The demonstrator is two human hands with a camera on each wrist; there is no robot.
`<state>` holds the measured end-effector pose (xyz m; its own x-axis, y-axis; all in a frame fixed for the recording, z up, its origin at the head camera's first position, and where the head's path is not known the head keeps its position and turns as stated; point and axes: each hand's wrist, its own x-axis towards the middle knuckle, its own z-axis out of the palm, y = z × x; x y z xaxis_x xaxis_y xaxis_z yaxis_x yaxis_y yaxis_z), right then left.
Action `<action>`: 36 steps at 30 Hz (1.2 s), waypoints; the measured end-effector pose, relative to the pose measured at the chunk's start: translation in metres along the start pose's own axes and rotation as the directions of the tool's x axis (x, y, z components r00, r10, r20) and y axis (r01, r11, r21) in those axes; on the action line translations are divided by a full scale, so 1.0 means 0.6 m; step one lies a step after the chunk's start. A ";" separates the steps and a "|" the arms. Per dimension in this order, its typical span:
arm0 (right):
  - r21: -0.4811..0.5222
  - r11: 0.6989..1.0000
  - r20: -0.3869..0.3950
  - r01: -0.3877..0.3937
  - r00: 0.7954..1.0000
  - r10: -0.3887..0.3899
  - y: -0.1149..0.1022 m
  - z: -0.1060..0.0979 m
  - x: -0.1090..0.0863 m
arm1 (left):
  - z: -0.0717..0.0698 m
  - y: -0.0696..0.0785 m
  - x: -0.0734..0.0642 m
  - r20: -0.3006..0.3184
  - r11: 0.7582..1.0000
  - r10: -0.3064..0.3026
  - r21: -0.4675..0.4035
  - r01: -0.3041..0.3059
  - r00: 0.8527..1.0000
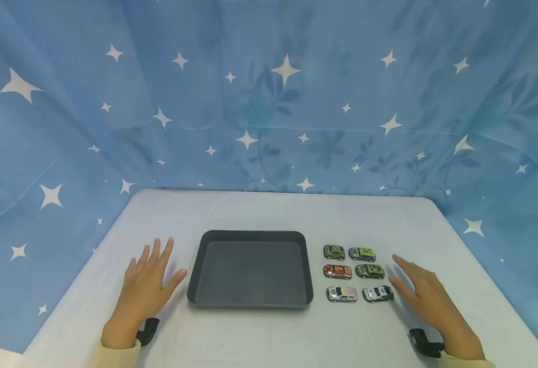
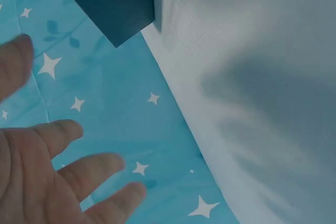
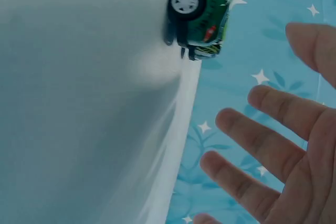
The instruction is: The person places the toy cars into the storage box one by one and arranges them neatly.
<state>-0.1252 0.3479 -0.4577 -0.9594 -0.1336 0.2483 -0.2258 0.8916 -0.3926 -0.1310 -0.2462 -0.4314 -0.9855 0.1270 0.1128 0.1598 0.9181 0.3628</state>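
My left hand (image 1: 144, 291) is held with spread fingers just left of a dark grey rectangular tray (image 1: 252, 304), and holds nothing. On the other side, my right hand (image 1: 427, 296) has its fingers extended beside several toy cars and is also bare. The cars stand in two columns right of the tray: a plain green one (image 1: 334, 252), a blue-and-yellow one (image 1: 362, 254), a red one (image 1: 337, 271), a green camouflage one (image 1: 370, 271), a white one (image 1: 341, 294) and a silver-black one (image 1: 378, 294). In the right wrist view, a green car (image 3: 202, 3) appears close up.
A white cloth covers the table (image 1: 232, 337). Behind and at both sides hangs a blue curtain (image 1: 269, 102) with white stars and leaf patterns. Each wrist wears a black strap with a camera.
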 end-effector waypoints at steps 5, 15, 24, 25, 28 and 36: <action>0.055 0.998 0.088 -0.023 0.996 0.018 -0.005 -0.005 0.009 | 0.004 -0.002 0.005 0.021 0.998 0.051 -0.049 -0.050 0.998; 0.055 0.994 0.144 -0.099 0.985 0.090 -0.005 -0.013 0.023 | -0.001 -0.003 0.028 0.039 0.952 0.180 -0.257 -0.164 0.983; 0.084 0.994 0.129 -0.075 0.990 0.064 -0.001 -0.013 0.034 | -0.001 -0.012 0.044 0.063 0.929 0.203 -0.328 -0.172 0.977; 0.089 0.994 0.124 -0.066 0.991 0.054 0.000 -0.014 0.037 | -0.002 -0.012 0.046 0.062 0.927 0.203 -0.333 -0.171 0.977; 0.103 0.993 0.122 -0.050 0.992 0.037 0.001 -0.015 0.044 | 0.000 -0.018 0.051 0.060 0.924 0.205 -0.341 -0.173 0.977; 0.138 0.990 0.111 -0.022 0.994 0.007 0.001 -0.011 0.066 | 0.003 -0.030 0.063 0.074 0.876 0.203 -0.459 -0.148 0.976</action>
<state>-0.1619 0.3458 -0.4424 -0.9737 -0.1748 0.1459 -0.2257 0.8259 -0.5167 -0.1712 -0.2570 -0.4354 -0.9338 0.3385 0.1155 0.3121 0.6133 0.7256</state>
